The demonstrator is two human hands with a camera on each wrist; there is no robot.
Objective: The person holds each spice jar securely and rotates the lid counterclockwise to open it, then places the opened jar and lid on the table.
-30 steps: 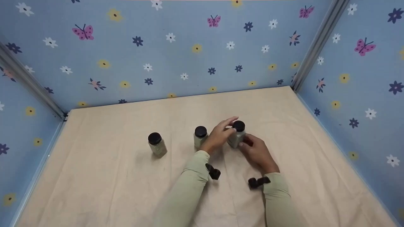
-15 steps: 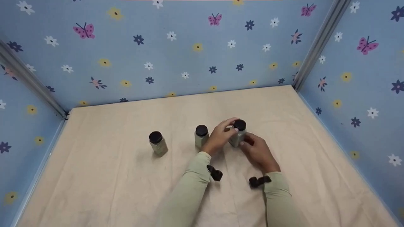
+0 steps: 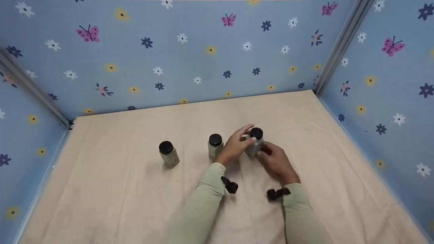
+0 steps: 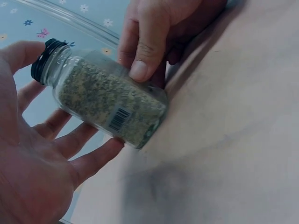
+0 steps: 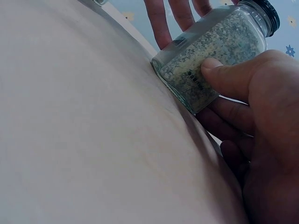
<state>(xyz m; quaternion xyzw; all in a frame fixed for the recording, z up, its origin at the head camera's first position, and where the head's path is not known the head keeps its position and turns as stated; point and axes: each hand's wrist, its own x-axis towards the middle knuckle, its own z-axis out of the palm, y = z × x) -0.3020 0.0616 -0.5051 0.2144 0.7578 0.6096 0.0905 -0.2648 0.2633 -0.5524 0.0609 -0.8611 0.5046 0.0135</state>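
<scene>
A clear glass spice jar (image 3: 255, 144) with a black lid, filled with green-grey flakes, stands between both hands. My left hand (image 3: 234, 145) holds it from the left, thumb at the lid (image 4: 46, 61) and fingers spread along the side. From the right, my right hand (image 3: 278, 162) grips the lower body, with its thumb (image 5: 215, 65) pressed on the glass. A barcode label (image 4: 119, 119) shows in the left wrist view. The jar's base is right at the cloth.
A second, similar jar (image 3: 215, 145) stands just left of my left wrist, partly hidden by it. Further left is a third jar (image 3: 169, 154). Beige cloth (image 3: 101, 189) covers the table, and flowered blue panels (image 3: 190, 57) rise behind and at the sides.
</scene>
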